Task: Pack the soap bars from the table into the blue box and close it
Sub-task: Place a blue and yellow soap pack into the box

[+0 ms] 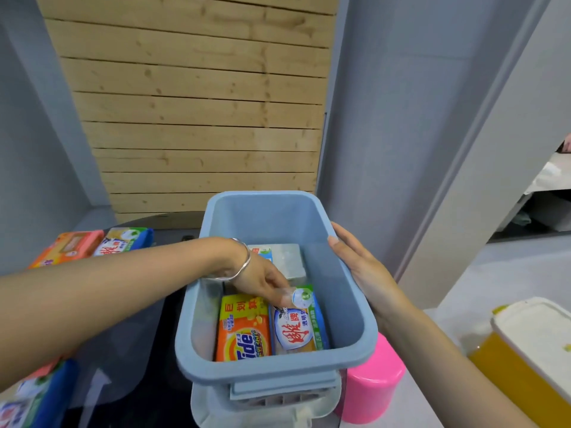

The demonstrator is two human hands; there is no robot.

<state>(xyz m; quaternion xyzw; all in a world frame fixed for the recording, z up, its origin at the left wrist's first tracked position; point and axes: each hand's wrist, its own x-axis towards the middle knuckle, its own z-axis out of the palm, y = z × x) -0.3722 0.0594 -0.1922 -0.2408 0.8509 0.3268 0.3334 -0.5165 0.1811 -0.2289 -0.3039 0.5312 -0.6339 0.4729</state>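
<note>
The blue box [346, 322] stands open in front of me. Inside lie an orange Tide soap bar [242, 335], a blue and white soap bar [298, 330] and a pale bar [289, 259] at the far end. My left hand [262, 281] reaches down into the box and its fingertips hold the far end of the blue and white bar. My right hand [360, 267] rests with straight fingers on the box's right rim. On the dark table [129, 350], more soap bars lie at the far left [92, 244] and at the near left corner [34, 393].
A pink cylindrical container [374, 381] stands just right of the box. A yellow tub with a white lid [531, 350] sits at the right edge. A pale lid-like part [216, 412] lies under the box's near end. Behind are a wooden slat panel and grey walls.
</note>
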